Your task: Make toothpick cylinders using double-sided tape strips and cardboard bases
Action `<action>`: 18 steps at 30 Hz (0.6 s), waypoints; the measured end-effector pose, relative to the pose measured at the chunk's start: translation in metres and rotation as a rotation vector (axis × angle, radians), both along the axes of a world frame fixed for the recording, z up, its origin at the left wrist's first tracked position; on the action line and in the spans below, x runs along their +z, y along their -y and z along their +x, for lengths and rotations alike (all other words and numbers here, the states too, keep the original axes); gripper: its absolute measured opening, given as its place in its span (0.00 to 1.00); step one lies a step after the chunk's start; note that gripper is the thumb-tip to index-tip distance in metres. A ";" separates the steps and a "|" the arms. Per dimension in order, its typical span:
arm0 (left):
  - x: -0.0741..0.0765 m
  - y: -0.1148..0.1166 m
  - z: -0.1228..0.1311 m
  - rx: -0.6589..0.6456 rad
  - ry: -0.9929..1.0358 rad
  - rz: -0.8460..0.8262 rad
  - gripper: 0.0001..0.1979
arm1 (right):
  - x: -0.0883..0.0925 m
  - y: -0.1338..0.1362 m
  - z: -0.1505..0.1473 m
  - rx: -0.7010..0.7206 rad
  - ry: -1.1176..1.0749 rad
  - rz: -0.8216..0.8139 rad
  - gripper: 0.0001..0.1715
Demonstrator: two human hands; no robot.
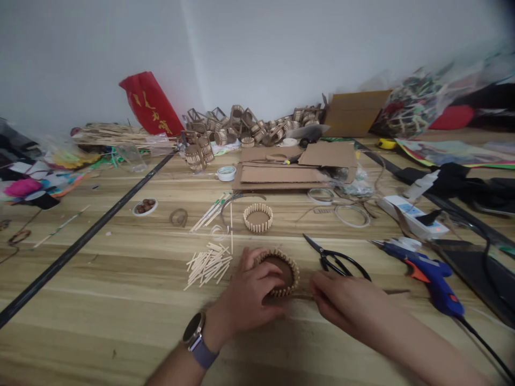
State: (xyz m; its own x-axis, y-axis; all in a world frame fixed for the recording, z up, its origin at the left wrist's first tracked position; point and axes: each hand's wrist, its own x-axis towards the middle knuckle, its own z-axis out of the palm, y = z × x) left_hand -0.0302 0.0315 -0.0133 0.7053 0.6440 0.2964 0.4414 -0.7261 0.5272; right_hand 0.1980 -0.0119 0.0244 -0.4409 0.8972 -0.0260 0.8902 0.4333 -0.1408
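My left hand (257,287), with a watch on its wrist, curls its fingers around the left side of a small round basket (295,268) with short wooden sticks standing round a brown base. Just right of it, my right hand (338,297) is closed in a pinch on a thin brown strip (396,292). One stretch of the strip shows between hand and basket, another beyond the hand. The right fingertips are partly hidden. Black-handled scissors (341,262) lie behind my right hand. A second round stick basket (258,219) stands farther back.
Loose cut sticks (208,265) lie left of my left hand. At right are a blue glue gun (428,273) and a white box (414,217). Cardboard sheets (281,174), a dish of brown beads (145,207) and a heap of small baskets (249,126) are farther back.
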 end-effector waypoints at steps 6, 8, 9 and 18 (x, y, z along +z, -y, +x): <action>0.002 0.001 -0.002 0.009 -0.010 0.032 0.13 | -0.001 -0.004 -0.002 0.009 0.032 0.011 0.09; 0.003 0.000 -0.003 0.009 -0.020 0.037 0.11 | 0.002 -0.004 -0.003 0.012 0.066 0.000 0.08; 0.003 0.000 -0.003 0.008 -0.025 0.039 0.11 | 0.003 -0.005 -0.004 0.012 0.079 -0.006 0.08; 0.002 0.001 -0.003 0.000 -0.041 0.050 0.08 | 0.001 -0.006 -0.005 0.011 0.099 0.018 0.07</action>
State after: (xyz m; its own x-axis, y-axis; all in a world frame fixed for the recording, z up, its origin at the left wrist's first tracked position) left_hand -0.0333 0.0307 -0.0114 0.7176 0.6291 0.2987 0.4621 -0.7510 0.4716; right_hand 0.1935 -0.0055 0.0253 -0.4471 0.8929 -0.0537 0.8944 0.4452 -0.0439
